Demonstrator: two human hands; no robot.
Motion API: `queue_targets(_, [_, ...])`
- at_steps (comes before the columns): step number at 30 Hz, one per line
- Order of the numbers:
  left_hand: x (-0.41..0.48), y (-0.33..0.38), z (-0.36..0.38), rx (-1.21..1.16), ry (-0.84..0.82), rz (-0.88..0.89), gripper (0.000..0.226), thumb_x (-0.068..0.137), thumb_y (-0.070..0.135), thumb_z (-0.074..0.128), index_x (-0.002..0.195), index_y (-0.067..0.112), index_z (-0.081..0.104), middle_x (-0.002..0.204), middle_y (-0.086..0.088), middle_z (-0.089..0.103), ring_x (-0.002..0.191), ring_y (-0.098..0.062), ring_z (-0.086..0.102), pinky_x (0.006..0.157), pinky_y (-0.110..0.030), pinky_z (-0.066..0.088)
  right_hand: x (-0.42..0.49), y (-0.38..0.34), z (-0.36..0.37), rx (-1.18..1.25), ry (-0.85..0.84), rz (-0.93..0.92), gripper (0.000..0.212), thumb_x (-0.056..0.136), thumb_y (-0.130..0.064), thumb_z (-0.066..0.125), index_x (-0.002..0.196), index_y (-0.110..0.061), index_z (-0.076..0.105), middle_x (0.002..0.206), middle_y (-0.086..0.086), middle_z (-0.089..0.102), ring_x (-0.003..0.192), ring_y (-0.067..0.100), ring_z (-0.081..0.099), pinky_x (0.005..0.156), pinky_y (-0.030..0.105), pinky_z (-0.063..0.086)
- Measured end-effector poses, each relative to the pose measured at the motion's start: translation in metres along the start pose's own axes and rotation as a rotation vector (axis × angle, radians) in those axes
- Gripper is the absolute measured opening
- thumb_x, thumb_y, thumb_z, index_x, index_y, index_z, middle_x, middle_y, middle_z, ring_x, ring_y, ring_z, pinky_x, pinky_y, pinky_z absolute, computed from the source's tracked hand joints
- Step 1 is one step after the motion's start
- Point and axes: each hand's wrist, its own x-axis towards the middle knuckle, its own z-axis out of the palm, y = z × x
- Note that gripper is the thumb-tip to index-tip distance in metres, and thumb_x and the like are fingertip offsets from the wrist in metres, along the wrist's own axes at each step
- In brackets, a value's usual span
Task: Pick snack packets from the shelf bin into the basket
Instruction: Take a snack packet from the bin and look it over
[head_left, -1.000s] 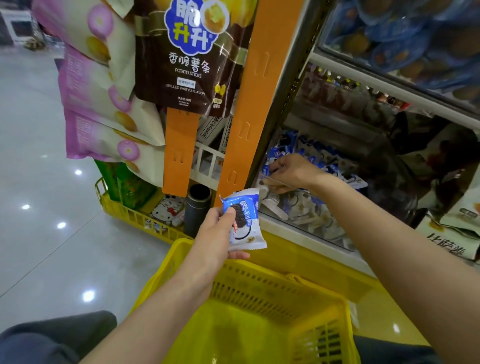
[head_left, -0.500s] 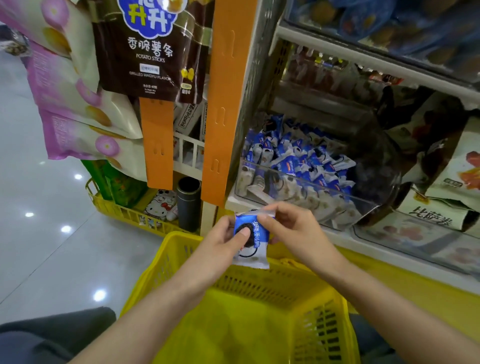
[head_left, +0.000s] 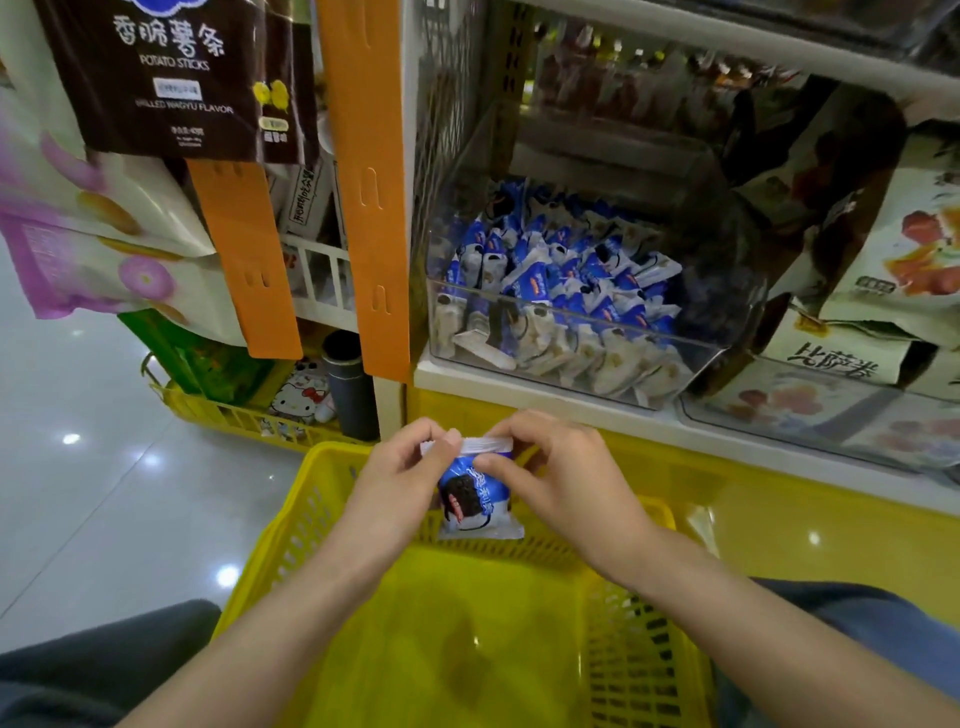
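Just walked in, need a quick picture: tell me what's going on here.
A person is picking snacks at a shop shelf. Both hands hold one blue-and-white packet: the left hand pinches its top left corner, the right hand grips its top edge. It hangs above the far side of the yellow basket, not yet dropped in. Many like packets lie in the clear bin on the shelf behind.

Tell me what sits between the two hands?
A snack packet, pinched at its top by left hand and right hand; head view shows it.
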Motion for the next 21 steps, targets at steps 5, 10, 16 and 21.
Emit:
queue_targets(5, [-0.005, 0.0, 0.0, 0.01, -0.001, -0.02, 0.027, 0.093, 0.028, 0.048, 0.073, 0.009, 0.052, 0.071, -0.004, 0.062, 0.069, -0.011, 0.064, 0.061, -0.025, 0.052, -0.005, -0.004, -0.003, -0.015, 0.01, -0.047, 0.007, 0.082, -0.025, 0.068, 0.087, -0.02, 0.067, 0.078, -0.017, 0.056, 0.073, 0.001, 0.053, 0.066, 0.016, 0.044])
queue_targets(10, [-0.014, -0.001, -0.004, -0.054, -0.08, -0.145, 0.046, 0.07, 0.048, 0.063, 0.105, 0.017, 0.058, 0.098, -0.005, 0.07, 0.09, -0.016, 0.067, 0.081, -0.033, 0.051, -0.007, -0.009, -0.003, 0.568, 0.062, 0.337, 0.016, 0.087, -0.007, 0.06, 0.075, -0.017, 0.059, 0.072, -0.001, 0.063, 0.061, 0.005, 0.06, 0.055, 0.019, 0.052])
queue_targets(16, [-0.02, -0.003, -0.008, -0.181, 0.108, -0.044, 0.021, 0.082, 0.015, 0.063, 0.102, 0.014, 0.057, 0.089, 0.0, 0.074, 0.078, -0.011, 0.069, 0.066, -0.021, 0.053, -0.013, -0.011, -0.007, 1.016, 0.006, 0.615, 0.007, 0.09, 0.002, 0.053, 0.087, -0.005, 0.05, 0.083, 0.015, 0.062, 0.067, 0.013, 0.063, 0.06, 0.021, 0.057])
queue_targets(21, [-0.018, -0.005, -0.011, -0.102, 0.163, 0.077, 0.01, 0.09, 0.016, 0.055, 0.087, 0.012, 0.064, 0.08, -0.001, 0.074, 0.074, -0.009, 0.067, 0.065, -0.021, 0.056, -0.021, -0.007, -0.002, 0.731, -0.317, 0.52, 0.022, 0.083, 0.009, 0.059, 0.094, -0.008, 0.049, 0.081, 0.012, 0.064, 0.059, 0.007, 0.061, 0.059, 0.018, 0.052])
